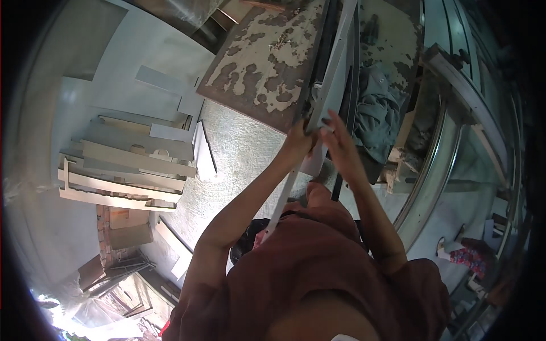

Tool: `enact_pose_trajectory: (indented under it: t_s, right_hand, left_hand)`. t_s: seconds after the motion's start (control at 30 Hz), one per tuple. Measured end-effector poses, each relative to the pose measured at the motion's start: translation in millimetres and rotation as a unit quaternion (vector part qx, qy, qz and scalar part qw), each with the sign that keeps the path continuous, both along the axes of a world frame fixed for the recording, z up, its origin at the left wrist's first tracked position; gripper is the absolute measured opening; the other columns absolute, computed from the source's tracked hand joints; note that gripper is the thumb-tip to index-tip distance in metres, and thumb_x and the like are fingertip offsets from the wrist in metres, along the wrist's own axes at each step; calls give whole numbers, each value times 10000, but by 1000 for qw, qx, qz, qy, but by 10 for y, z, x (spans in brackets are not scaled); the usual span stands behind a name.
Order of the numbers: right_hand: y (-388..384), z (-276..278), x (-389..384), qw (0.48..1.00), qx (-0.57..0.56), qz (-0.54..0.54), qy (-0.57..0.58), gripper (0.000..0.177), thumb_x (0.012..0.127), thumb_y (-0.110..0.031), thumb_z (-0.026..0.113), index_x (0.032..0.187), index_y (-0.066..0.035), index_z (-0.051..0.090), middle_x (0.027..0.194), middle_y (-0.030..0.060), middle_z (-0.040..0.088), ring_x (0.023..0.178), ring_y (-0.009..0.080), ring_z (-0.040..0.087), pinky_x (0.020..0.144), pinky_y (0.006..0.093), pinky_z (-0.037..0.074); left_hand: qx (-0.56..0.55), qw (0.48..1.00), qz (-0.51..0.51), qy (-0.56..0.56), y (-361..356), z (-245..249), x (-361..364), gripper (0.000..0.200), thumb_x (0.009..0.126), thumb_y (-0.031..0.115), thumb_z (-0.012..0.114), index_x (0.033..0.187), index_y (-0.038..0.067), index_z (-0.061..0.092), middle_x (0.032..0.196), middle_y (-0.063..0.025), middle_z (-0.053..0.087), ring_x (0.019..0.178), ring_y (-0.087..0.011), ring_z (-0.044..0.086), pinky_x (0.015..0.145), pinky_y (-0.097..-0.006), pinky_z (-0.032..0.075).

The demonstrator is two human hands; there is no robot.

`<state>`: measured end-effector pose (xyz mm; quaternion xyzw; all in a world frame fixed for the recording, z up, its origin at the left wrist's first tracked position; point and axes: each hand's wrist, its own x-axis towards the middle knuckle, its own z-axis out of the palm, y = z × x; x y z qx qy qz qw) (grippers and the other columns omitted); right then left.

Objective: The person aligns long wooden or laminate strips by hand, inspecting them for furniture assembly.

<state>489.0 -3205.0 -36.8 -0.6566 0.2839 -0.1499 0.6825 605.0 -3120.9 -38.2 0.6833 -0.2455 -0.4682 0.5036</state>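
A long, narrow white strip [335,62] runs from the far end of the bench down towards my lap. My left hand [298,142] is closed around it near its middle, just off the bench's front edge. My right hand [341,145] is right beside the strip, with its fingers stretched and apart and the fingertips close to the strip's face. Beneath and beside the strip, dark long bars [351,91] and a pale panel [314,163] extend along the bench.
The worktable [256,51] has a peeling, patchy top. To the right lie a crumpled grey cloth [378,113] and a dark bottle [371,29]. Pale boards [133,159] are stacked at left. Long metal profiles [435,165] stand at right, near patterned red fabric [471,258].
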Motion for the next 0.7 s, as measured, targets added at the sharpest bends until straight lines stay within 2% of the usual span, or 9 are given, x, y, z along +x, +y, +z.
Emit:
enact_pose_trajectory:
  t_s: [0.13,0.23,0.3,0.37,0.47,0.53,0.6,0.67,0.7]
  right_hand:
    - [255,31,-129,995,-57,-48,-70,639,872,-240,517,1363,-18,172,1267,204,373,1084,251,465,873,331,405]
    - [252,6,-196,995,-64,-71,-7,651,872,-240,510,1369,-25,149,1296,220,339,1143,301,429,897,370,397]
    - [217,-44,-191,998,-46,-34,3,630,857,-226,524,1348,-12,192,1307,233,315,1172,372,390,925,405,373]
    - [218,-62,-179,995,-98,-7,8,617,856,-234,525,1341,-22,208,1311,240,301,1184,372,377,945,398,362]
    - [370,-111,-148,970,-244,11,10,562,798,-228,596,1270,-61,339,1269,246,325,1203,398,329,968,457,320]
    - [528,37,-185,894,-446,19,36,516,749,-222,645,1201,-97,431,1257,215,350,1227,390,282,963,529,271]
    - [637,109,-268,886,-458,44,51,404,715,-251,644,1101,-199,536,1294,196,338,1222,367,311,937,588,265]
    - [685,5,-380,799,-544,252,-49,331,730,-226,596,1060,-220,564,1296,132,363,1229,331,317,974,580,228]
    - [688,-111,-396,777,-561,278,-67,289,707,-322,619,981,-236,583,1208,57,438,1227,256,324,1015,569,162]
  left_hand:
    - [-7,997,73,-6,-432,-127,-38,401,843,315,511,1040,-34,529,621,-83,535,514,-175,546,485,-271,436]
    - [101,962,-38,-250,-425,-54,85,358,858,306,503,999,-20,544,793,-141,600,702,-280,585,619,-360,463]
    - [32,857,41,-512,-282,-177,229,448,798,387,568,999,-11,531,901,-172,584,866,-373,533,784,-415,418]
    - [69,824,59,-559,-56,-391,421,470,786,393,589,1010,-10,501,988,-219,529,998,-368,470,854,-426,374]
    - [140,906,87,-389,270,-427,287,498,771,358,621,1044,-16,438,1036,-258,473,1030,-374,441,855,-441,372]
    - [173,899,92,-393,328,-511,202,508,768,329,630,1051,-28,406,968,-254,504,957,-355,493,804,-424,407]
    - [205,890,99,-395,329,-432,165,521,766,301,640,1057,-40,374,900,-251,534,885,-337,545,752,-407,443]
    - [224,955,122,-148,282,-245,154,497,779,267,627,1035,-66,362,717,-201,577,633,-302,596,580,-363,479]
    - [149,953,123,-231,317,-300,170,491,785,241,620,1044,-77,350,573,-149,564,453,-241,563,462,-321,459]
